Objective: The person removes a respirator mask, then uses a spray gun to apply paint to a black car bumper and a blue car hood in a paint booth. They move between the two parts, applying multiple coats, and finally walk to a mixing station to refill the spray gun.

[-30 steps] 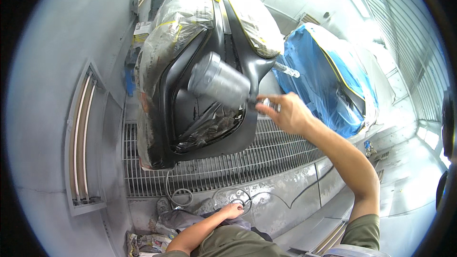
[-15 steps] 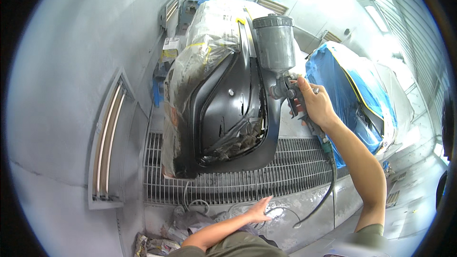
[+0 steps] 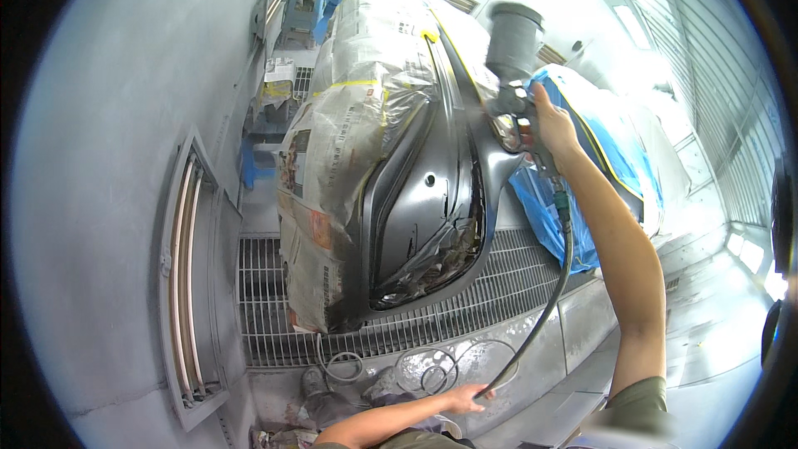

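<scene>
Grey metal spray gun (image 3: 517, 106) with black flexible hose (image 3: 567, 251): raised ahead of the person, clasped in the curled fingers of the right hand (image 3: 555, 126). Dark-grey cylindrical cup (image 3: 513, 41): atop gun. Left hand (image 3: 465, 399): fingers grasping hose. Green coupling (image 3: 563, 202): at hose's upper end.

The person's right forearm (image 3: 611, 224) reaches up and forward from a gently bent elbow (image 3: 647, 328); the right grip (image 3: 555, 126), out in front, is closed, thumb (image 3: 541, 98) pointing up, the other fingers mostly hidden from me; the left forearm (image 3: 382, 420) lies low across the front of the body; the left grip (image 3: 462, 400) sits well below its partner, fingers curled inward.
</scene>
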Demonstrator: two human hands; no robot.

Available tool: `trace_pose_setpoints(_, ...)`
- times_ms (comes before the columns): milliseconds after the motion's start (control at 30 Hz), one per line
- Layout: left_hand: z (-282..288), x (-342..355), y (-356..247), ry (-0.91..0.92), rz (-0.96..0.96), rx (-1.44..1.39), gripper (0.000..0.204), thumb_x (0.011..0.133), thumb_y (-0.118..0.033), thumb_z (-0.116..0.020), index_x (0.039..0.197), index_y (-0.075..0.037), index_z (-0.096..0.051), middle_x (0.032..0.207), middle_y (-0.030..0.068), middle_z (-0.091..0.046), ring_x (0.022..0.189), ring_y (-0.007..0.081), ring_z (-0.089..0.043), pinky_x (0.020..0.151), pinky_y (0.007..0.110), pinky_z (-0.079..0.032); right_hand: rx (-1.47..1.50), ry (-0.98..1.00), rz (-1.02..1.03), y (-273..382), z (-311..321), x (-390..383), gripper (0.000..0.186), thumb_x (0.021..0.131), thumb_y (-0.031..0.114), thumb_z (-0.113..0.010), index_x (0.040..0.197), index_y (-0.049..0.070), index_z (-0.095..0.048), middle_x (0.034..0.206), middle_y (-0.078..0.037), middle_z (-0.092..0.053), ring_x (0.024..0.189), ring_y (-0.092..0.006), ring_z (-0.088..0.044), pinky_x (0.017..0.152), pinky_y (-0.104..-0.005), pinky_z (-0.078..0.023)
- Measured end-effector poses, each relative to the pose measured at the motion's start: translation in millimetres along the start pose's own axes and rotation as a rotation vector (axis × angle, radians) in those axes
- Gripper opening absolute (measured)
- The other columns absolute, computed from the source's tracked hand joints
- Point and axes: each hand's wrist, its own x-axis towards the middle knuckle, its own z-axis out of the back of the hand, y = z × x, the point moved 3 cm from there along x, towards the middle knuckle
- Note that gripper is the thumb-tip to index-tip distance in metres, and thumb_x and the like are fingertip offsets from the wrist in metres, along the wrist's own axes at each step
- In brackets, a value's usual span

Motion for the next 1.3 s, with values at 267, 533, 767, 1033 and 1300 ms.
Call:
trace_pose_setpoints(267,11,-82,41,0.083,0.207,0.175,0.043,0.087,-0.031,-0.076,0.125,-0.012,-0.068,0.121,0.0132,-0.073,0.116,0.0290,-0.068,0.100,0.040,-0.052,-0.183,0.001,-0.003,-36,-6,-68,0.072,0.106,0.065,-0.043,0.109,-0.001,-0.070,0.084,-0.015,-0.074,0.061,-0.0222,-0.073,0.041,-0.0328,-0.051)
trace_pose_setpoints(533,12,-141,76,0.090,0.398,0.422,0.051,0.090,-0.038,-0.068,0.134,-0.012,-0.066,0.131,0.0186,-0.070,0.125,0.0347,-0.065,0.106,0.047,-0.051,-0.012,0.107,-0.027,-103,8,-143,0.069,0.109,0.063,-0.042,0.123,0.000,-0.066,0.086,-0.016,-0.074,0.065,-0.0207,-0.074,0.042,-0.0287,-0.054)
trace_pose_setpoints(767,17,-181,92,0.149,0.612,0.493,0.043,0.096,-0.046,-0.063,0.125,-0.016,-0.072,0.134,0.0151,-0.070,0.124,0.0354,-0.066,0.103,0.048,-0.052,-0.133,-0.124,-0.084,-150,9,-205,0.055,0.111,0.052,-0.048,0.124,0.004,-0.072,0.075,-0.005,-0.068,0.057,-0.0133,-0.064,0.046,-0.0253,-0.047)
trace_pose_setpoints(1033,25,-227,116,0.190,0.759,0.732,0.042,0.099,-0.050,-0.064,0.126,-0.019,-0.068,0.140,0.0029,-0.065,0.129,0.0318,-0.060,0.109,0.046,-0.047,0.042,0.486,-0.083,-221,-29,-301,0.044,0.110,0.038,-0.058,0.135,0.004,-0.070,0.074,0.003,-0.065,0.069,-0.0056,-0.058,0.065,-0.0278,-0.050)
trace_pose_setpoints(1300,48,-204,133,0.074,0.656,0.845,0.038,0.099,-0.044,-0.065,0.128,-0.020,-0.066,0.138,0.0015,-0.066,0.126,0.0320,-0.061,0.107,0.047,-0.048,-0.261,-0.525,-0.321,-342,129,-254,0.071,0.104,0.056,-0.062,0.121,-0.011,-0.070,0.094,-0.021,-0.075,0.095,-0.0207,-0.070,0.088,-0.0345,-0.054)
